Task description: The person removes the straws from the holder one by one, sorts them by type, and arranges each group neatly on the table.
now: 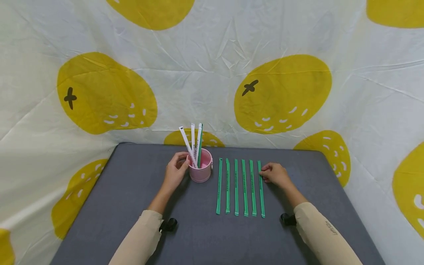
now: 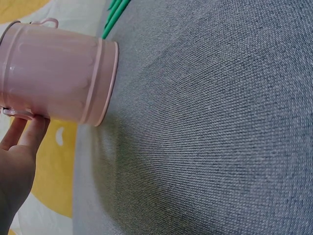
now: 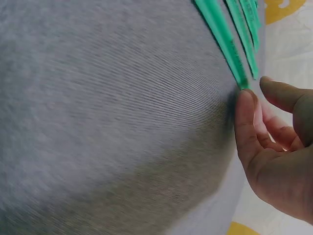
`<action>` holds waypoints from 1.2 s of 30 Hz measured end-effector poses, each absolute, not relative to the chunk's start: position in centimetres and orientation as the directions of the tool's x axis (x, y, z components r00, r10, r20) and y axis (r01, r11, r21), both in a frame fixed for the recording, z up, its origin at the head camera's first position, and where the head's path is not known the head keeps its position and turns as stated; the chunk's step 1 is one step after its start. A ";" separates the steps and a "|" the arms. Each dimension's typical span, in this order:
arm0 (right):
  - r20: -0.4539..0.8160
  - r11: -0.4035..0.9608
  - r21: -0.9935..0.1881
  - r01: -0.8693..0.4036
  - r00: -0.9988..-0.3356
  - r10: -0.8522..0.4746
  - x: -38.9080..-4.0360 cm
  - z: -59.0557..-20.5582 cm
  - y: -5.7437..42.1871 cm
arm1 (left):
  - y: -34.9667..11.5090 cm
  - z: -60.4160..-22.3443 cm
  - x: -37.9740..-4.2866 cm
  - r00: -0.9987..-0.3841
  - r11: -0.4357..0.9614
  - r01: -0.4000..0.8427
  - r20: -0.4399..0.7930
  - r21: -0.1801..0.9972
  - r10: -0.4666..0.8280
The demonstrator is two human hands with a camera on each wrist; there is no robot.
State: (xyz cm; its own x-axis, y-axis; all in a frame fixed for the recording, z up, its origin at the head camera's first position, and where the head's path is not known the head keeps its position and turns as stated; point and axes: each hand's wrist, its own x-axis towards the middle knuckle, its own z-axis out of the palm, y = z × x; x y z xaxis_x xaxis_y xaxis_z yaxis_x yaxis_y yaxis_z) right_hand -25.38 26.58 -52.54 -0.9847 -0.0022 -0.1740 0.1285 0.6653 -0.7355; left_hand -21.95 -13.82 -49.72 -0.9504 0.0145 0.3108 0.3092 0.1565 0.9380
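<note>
My left hand (image 1: 174,170) grips the left side of a small pink bucket (image 1: 200,174), its fingertips at the bucket's side handle in the left wrist view. Standing in the bucket are several slim wrapped straws, white (image 1: 186,141) ones and a green (image 1: 200,147) one, leaning on the rim. To the right, several green wrapped straws lie flat in a row. At the row's right end, my right hand (image 1: 275,174) reaches down to the outermost green straw (image 1: 261,191). One fingertip touches the upper end of this straw (image 3: 225,41), with thumb and finger apart in the right wrist view.
The dark grey tabletop (image 1: 198,235) carries everything, and its far edge meets a white cloth backdrop (image 1: 198,92) printed with yellow fruit. Black wrist cameras (image 1: 169,224) are worn at both sleeves. A green straw (image 1: 219,187) at the row's left end lies close to the bucket.
</note>
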 end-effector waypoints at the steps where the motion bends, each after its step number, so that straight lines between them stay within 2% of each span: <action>1: -0.163 0.674 -0.730 0.114 -0.987 -0.010 -25.4 -52.3 26.6 | -13.8 -49.7 -21.9 -0.951 0.158 0.308 0.310 0.938 0.014; 10: -0.108 0.715 -0.699 0.015 -0.991 -0.085 -26.5 -50.3 25.9 | -14.0 -49.7 -21.8 -0.956 0.152 0.291 0.291 0.945 0.019; 20: 0.024 0.571 -0.811 -0.123 -0.984 -0.177 -27.5 -48.0 22.0 | -13.9 -49.6 -21.8 -0.959 0.155 0.282 0.282 0.947 0.019; 27: 0.015 0.462 -0.877 -0.132 -0.969 -0.247 -28.6 -46.2 17.8 | -14.0 -49.6 -21.8 -0.956 0.147 0.293 0.292 0.945 0.024; 36: 0.053 0.401 -0.898 -0.183 -0.948 -0.313 -30.8 -45.5 12.7 | -13.9 -49.5 -22.0 -0.953 0.136 0.301 0.300 0.944 0.026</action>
